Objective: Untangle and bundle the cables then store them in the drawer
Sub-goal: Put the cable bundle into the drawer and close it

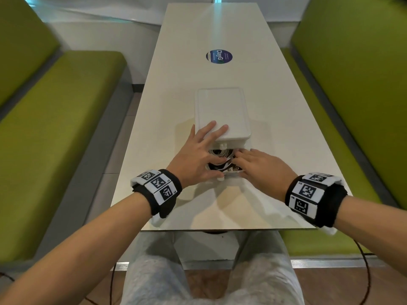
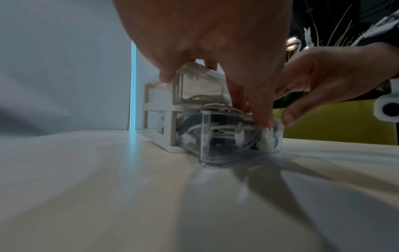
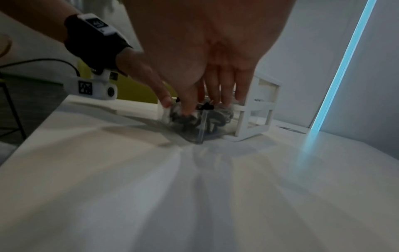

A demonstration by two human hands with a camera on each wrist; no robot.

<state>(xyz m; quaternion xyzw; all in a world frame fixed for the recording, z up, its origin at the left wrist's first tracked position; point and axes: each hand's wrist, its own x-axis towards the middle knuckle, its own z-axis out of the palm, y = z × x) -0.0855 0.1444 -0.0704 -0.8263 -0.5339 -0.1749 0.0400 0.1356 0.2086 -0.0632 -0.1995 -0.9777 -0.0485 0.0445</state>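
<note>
A white two-drawer unit (image 1: pixel 222 111) stands mid-table. Its clear lower drawer (image 2: pixel 215 145) is pulled out toward me and is packed with white and black cables (image 1: pixel 220 153). My left hand (image 1: pixel 198 155) is spread, with fingers resting on the unit's top and the thumb down on the cables. My right hand (image 1: pixel 259 166) lies flat over the drawer with straight fingers pressing on the cables (image 3: pixel 190 117). In the left wrist view, the cables (image 2: pixel 224 129) rise to the drawer's rim. The upper drawer (image 2: pixel 198 85) sits pushed in, with some white cable inside.
The long white table (image 1: pixel 198 62) carries a round blue sticker (image 1: pixel 219 56) farther back. Green benches (image 1: pixel 55 128) (image 1: pixel 352 84) run along both sides. The table's near edge (image 1: pixel 220 228) is just above my knees.
</note>
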